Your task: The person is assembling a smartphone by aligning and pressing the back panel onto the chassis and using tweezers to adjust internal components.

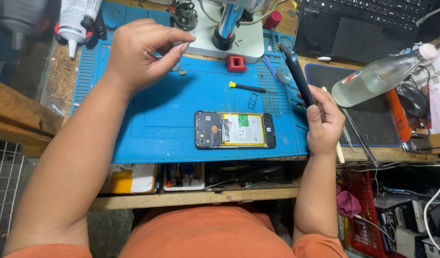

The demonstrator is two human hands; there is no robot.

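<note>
Right hand [321, 122] is clamped around a dark back cover [298, 76] at its near end, so the cover sticks up and away, right of the blue mat [158, 119]. Left hand [143, 52] pinches thumb to finger at far left; whatever's in there is too tiny to see. Opened phone [235, 130] lies flat between them, nearer.

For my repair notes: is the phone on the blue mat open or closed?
Open: the phone lies without its back, with battery and circuit board exposed.
</note>
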